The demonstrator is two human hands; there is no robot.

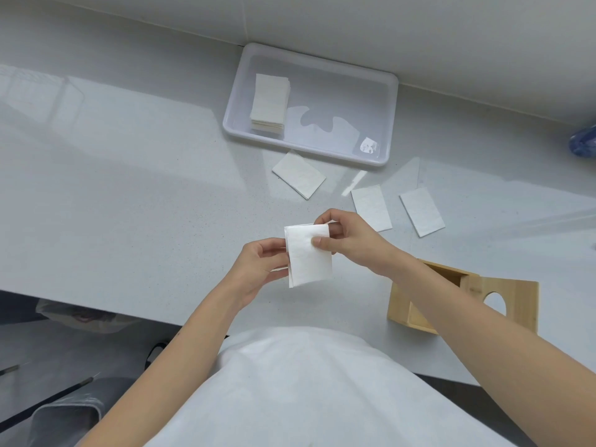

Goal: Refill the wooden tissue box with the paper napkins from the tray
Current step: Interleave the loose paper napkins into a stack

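Both hands hold one folded white napkin (pixel 308 256) above the counter. My left hand (pixel 261 266) pinches its left edge; my right hand (pixel 350 235) grips its top right corner. The wooden tissue box (pixel 464 298) stands at the right near the counter's front edge, its lid with an oval hole slid partly open, and my right forearm crosses over it. At the back, the white plastic tray (pixel 380 124) holds a stack of napkins (pixel 270 103) in its left end. Three single napkins lie on the counter: one (pixel 299 174) below the tray, two (pixel 371 208) (pixel 422 211) further right.
The pale counter (pixel 129 188) meets a white wall behind the tray. A blue object (pixel 583 141) shows at the right edge. Below the counter's front edge at the left are a plastic bag (pixel 84 314) and a grey bin (pixel 64 414).
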